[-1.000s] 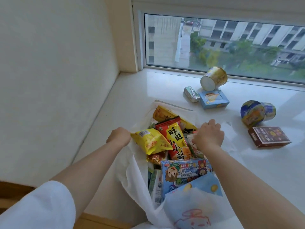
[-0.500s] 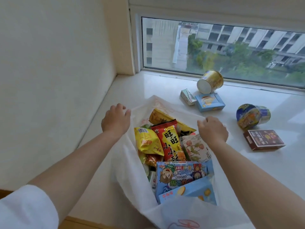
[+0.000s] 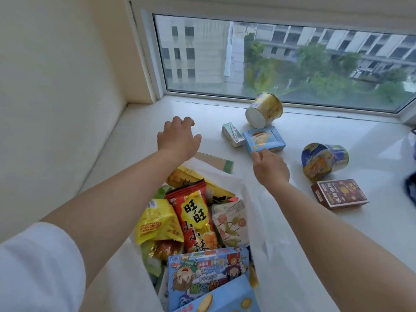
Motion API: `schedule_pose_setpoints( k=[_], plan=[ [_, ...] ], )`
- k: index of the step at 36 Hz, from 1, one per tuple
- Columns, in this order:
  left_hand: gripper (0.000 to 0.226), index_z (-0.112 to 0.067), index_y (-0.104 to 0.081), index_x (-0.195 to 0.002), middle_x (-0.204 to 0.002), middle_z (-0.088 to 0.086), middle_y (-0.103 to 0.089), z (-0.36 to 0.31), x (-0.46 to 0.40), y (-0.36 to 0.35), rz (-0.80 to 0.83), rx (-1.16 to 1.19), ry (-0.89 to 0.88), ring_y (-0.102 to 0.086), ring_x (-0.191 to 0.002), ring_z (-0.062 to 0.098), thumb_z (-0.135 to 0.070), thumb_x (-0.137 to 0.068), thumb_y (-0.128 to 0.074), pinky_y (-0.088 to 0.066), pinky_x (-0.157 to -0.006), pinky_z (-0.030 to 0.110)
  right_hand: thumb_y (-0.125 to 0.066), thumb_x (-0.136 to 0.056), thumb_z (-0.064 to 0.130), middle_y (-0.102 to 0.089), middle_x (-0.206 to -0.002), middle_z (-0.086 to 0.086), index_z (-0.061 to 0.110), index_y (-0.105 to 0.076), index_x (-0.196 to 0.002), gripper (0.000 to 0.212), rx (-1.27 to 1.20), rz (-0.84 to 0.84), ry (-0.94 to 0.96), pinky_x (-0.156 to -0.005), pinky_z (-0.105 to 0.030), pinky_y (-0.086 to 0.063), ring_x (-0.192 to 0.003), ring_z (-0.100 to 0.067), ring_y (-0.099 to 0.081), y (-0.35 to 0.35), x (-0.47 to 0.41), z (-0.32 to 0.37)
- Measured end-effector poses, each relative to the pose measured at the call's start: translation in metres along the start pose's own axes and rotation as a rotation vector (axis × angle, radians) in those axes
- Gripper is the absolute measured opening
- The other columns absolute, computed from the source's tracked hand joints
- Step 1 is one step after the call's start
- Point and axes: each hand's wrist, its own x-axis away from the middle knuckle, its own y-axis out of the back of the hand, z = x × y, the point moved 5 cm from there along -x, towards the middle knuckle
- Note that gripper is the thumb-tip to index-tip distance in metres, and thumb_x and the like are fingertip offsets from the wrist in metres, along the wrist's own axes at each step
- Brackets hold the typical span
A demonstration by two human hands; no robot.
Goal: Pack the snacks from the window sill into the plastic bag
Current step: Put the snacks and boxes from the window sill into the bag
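Currently, item in hand: small blue box [image 3: 263, 140], lying on the window sill [image 3: 139, 140] just beyond the right hand [image 3: 271, 167], whose fingertips seem to touch its near edge, though contact is hard to confirm. Left hand [image 3: 177, 138] hovers open above the sill, holding nothing, near the silver packet [image 3: 233, 134]. Plastic bag [image 3: 267, 233], already well filled, lies open below both wrists. Advice: grip the box across its short sides, lift clear of the packet beside it, lay flat in the bag.
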Motion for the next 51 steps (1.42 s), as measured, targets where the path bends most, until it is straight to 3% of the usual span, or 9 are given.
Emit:
schedule_pose_setpoints(
  k=[5,14,20,24,30,36,40,44,51],
  plan=[
    [0.044,-0.021,-0.038,-0.136,-0.134,0.007,-0.042,-0.016,-0.045,-0.039,0.11,-0.038,-0.006,-0.04,-0.123,0.028,-0.037,-0.095,-0.044,-0.039,-0.091,0.039,-0.034,-0.097,0.035,-0.061,-0.105,-0.01,0.015,-0.054,-0.09,0.029,0.098,0.132,-0.043,-0.068,-0.031,-0.035,-0.085,-0.025,-0.048,-0.02,-0.048,-0.026],
    [0.053,-0.029,-0.038,-0.139,-0.137,-0.002,-0.043,-0.022,-0.111,-0.133,0.478,-0.157,-0.109,-0.039,-0.126,0.022,-0.027,-0.088,-0.054,-0.04,-0.092,0.037,-0.04,-0.093,0.026,-0.06,-0.106,-0.007,0.014,-0.06,-0.102,0.025,0.15,0.288,-0.087,-0.069,-0.029,-0.039,-0.087,-0.025,-0.051,-0.073,-0.122,-0.046],
    [0.081,-0.032,-0.03,-0.144,-0.141,-0.007,-0.04,-0.013,-0.136,-0.193,0.725,-0.381,-0.205,-0.035,-0.132,0.019,-0.053,-0.076,-0.068,-0.035,-0.099,0.04,-0.04,-0.093,0.024,-0.062,-0.107,-0.006,0.015,-0.06,-0.104,0.024,0.162,0.323,-0.053,-0.066,-0.029,-0.039,-0.088,-0.024,-0.053,-0.11,-0.168,-0.046],
    [0.082,-0.031,-0.04,-0.134,-0.126,-0.008,-0.051,-0.002,-0.147,-0.225,0.808,-0.423,-0.241,-0.046,-0.119,0.017,-0.058,-0.065,-0.076,-0.039,-0.096,0.036,-0.04,-0.093,0.024,-0.059,-0.112,-0.008,0.015,-0.057,-0.112,0.027,0.182,0.296,-0.007,-0.069,-0.03,-0.04,-0.098,-0.026,-0.055,-0.13,-0.192,-0.044],
    [0.092,-0.035,-0.043,-0.129,-0.116,-0.013,-0.048,0.005,-0.162,-0.243,0.929,-0.386,-0.231,-0.049,-0.114,0.016,-0.062,-0.05,-0.082,-0.045,-0.09,0.036,-0.041,-0.094,0.021,-0.053,-0.118,-0.008,0.011,-0.054,-0.117,0.028,0.217,0.181,0.149,-0.075,-0.033,-0.038,-0.109,-0.027,-0.049,-0.148,-0.223,-0.022],
    [0.086,-0.028,-0.045,-0.124,-0.117,-0.011,-0.05,-0.003,-0.171,-0.248,1.009,-0.426,-0.274,-0.051,-0.11,0.015,-0.055,-0.052,-0.085,-0.045,-0.091,0.037,-0.046,-0.09,0.017,-0.04,-0.128,-0.011,0.009,-0.042,-0.128,0.038,0.282,0.031,0.241,-0.089,-0.034,-0.037,-0.114,-0.028,-0.039,-0.157,-0.255,0.0],
    [0.087,-0.027,-0.046,-0.123,-0.12,-0.011,-0.05,-0.005,-0.175,-0.251,1.049,-0.438,-0.274,-0.05,-0.112,0.015,-0.055,-0.051,-0.086,-0.045,-0.094,0.04,-0.051,-0.091,0.027,-0.037,-0.131,-0.011,0.007,-0.035,-0.134,0.05,0.325,0.03,0.201,-0.091,-0.035,-0.037,-0.118,-0.028,-0.038,-0.164,-0.276,0.007],
    [0.09,-0.026,-0.045,-0.128,-0.126,-0.008,-0.05,-0.003,-0.174,-0.253,1.099,-0.452,-0.236,-0.049,-0.116,0.018,-0.054,-0.052,-0.086,-0.045,-0.096,0.041,-0.059,-0.086,0.043,-0.038,-0.129,-0.011,0.004,-0.04,-0.13,0.062,0.365,0.084,0.088,-0.095,-0.034,-0.036,-0.118,-0.026,-0.039,-0.175,-0.288,0.004],
    [0.087,-0.029,-0.051,-0.125,-0.124,-0.003,-0.047,0.005,-0.169,-0.248,1.174,-0.481,-0.177,-0.048,-0.116,0.023,-0.064,-0.051,-0.081,-0.045,-0.097,0.045,-0.061,-0.083,0.041,-0.041,-0.125,-0.013,0.002,-0.045,-0.125,0.06,0.374,0.097,0.021,-0.092,-0.033,-0.037,-0.117,-0.027,-0.039,-0.173,-0.275,-0.004]
  ],
)
